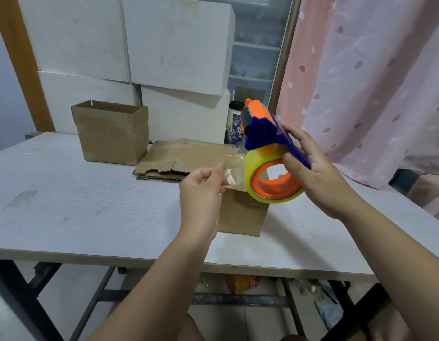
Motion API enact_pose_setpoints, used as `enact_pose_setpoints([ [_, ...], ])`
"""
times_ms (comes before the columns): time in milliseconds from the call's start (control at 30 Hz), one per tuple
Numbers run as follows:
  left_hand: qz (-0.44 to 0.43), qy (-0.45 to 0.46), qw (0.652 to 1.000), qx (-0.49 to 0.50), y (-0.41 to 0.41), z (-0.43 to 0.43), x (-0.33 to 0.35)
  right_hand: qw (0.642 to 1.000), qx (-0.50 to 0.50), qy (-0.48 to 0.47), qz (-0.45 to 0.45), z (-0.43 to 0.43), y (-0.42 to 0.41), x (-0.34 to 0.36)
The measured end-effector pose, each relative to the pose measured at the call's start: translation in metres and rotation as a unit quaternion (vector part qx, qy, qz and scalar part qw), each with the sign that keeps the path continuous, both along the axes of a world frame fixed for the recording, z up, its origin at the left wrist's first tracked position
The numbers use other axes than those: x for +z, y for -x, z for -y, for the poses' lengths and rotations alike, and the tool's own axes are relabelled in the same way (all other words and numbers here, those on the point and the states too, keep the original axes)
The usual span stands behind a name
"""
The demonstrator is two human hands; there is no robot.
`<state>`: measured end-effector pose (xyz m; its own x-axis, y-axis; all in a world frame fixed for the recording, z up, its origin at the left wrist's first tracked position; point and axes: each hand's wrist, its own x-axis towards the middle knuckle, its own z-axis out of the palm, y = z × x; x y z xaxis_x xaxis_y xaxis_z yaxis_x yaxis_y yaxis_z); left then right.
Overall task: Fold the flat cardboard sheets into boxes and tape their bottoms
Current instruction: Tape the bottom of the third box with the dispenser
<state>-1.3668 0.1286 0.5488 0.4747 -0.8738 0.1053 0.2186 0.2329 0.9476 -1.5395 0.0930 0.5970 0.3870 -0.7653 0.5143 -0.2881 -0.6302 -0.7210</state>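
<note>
My right hand (314, 175) grips a blue and orange tape dispenser (265, 134) loaded with a roll of clear tape (270, 180), held in the air above the table. My left hand (201, 190) pinches the free end of the tape (232, 173), which stretches from the roll to my fingers. A folded cardboard box (243, 215) stands on the table just under the roll, partly hidden by my left hand and the tape. Flat cardboard sheets (186, 156) lie stacked behind it. An open-topped folded box (112, 131) stands at the back left.
The white table (90, 205) has its front edge close to me. White cartons (129, 45) are stacked behind it against the wall. A patterned cup (234, 126) stands behind the flat sheets. A pink curtain (373, 82) hangs at the right.
</note>
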Motion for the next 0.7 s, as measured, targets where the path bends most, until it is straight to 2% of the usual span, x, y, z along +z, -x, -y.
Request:
enact_pose_setpoints([
  [67,0.002,0.009,1.000,-0.020,0.002,-0.001,0.004,1.000,0.009,-0.001,-0.018,-0.001,0.000,0.002],
  [267,-0.104,0.002,0.994,-0.039,0.000,-0.002,0.013,0.999,0.008,0.016,-0.031,-0.001,-0.006,0.004],
  [433,-0.111,0.007,0.991,-0.068,-0.001,-0.002,0.011,1.000,0.002,0.014,-0.020,-0.001,-0.005,0.003],
  [567,-0.070,0.003,0.997,-0.031,-0.002,0.001,0.004,1.000,0.005,0.015,-0.018,-0.005,-0.008,0.004],
  [700,0.091,0.020,0.992,0.080,0.003,0.004,-0.011,1.000,0.008,0.011,-0.010,-0.007,-0.011,0.000],
])
